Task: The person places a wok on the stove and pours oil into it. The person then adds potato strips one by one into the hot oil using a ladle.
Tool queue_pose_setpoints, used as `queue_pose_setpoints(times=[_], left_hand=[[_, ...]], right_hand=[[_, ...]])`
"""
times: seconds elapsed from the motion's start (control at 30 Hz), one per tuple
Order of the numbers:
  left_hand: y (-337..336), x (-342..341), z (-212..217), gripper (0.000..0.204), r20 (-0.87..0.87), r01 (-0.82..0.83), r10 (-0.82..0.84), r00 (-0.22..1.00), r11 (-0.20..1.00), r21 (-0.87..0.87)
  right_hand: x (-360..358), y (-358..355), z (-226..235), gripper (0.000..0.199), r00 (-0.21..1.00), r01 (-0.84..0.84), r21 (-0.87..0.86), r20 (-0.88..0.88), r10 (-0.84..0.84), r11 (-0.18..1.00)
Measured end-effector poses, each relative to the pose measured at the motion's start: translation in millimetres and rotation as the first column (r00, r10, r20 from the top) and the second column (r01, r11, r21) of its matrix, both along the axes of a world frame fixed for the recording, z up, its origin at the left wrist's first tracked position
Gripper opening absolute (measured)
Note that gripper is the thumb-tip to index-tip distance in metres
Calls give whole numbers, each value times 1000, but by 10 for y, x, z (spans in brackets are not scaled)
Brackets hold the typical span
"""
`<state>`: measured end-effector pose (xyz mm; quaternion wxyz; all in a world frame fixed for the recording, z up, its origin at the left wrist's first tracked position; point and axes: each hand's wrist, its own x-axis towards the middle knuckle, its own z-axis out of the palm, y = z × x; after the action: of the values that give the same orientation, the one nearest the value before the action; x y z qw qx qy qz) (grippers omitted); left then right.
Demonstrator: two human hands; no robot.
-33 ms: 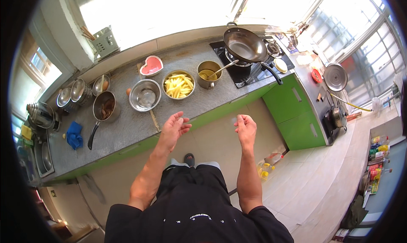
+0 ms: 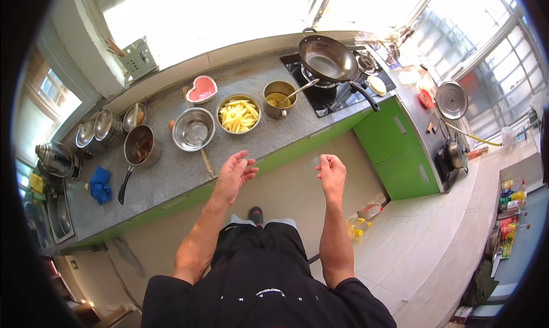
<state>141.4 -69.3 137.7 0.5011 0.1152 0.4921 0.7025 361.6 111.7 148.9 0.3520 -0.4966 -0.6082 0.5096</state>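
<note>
Potato strips [image 2: 238, 116] lie beyond the left hand [image 2: 234, 173], loosely spread and empty, and the right hand [image 2: 333, 173], pinched, whether on anything is unclear. They fill a steel bowl [image 2: 240, 132] on the gray counter [image 2: 171, 176]; farther off, a wok [image 2: 326, 58] rests on the gas stove [image 2: 331, 104].

Likely potato strips [image 2: 239, 116] in bowl [image 2: 240, 132]

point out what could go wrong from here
The wok has its long handle reaching the counter's front edge, so a passing arm might knock it. The egg sits loose beside the empty steel bowl and could roll. Bottles on the floor might trip someone stepping right.
</note>
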Motion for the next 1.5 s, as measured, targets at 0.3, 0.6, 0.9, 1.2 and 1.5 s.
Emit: queue_pose_setpoints(times=[0.3, 0.6, 0.9, 1.2, 1.5], left_hand=[[450, 352, -109, 39, -47, 131, -133, 990, 991, -42], [934, 636, -424, 39, -113, 195, -199, 973, 980, -47], [1364, 586, -963, 38, -212, 136, -118, 970, 988, 70], [1713, 509, -1380, 41, -367, 103, -25, 930, 975, 195], [1999, 482, -1892, 41, -594, 26, 121, 796, 972, 232]], right_hand=[[519, 86, -175, 25, 990, 138, -37, 7, -138, 990], [864, 296, -565, 21, 981, 193, -62, 2, -193, 979], [775, 764, -1124, 22, 990, 138, 93, -23, -136, 986], [455, 1200, -1603, 28, 985, 123, 211, -146, -93, 970], [208, 1507, -2104, 26, 979, 83, 255, -202, -31, 963]])
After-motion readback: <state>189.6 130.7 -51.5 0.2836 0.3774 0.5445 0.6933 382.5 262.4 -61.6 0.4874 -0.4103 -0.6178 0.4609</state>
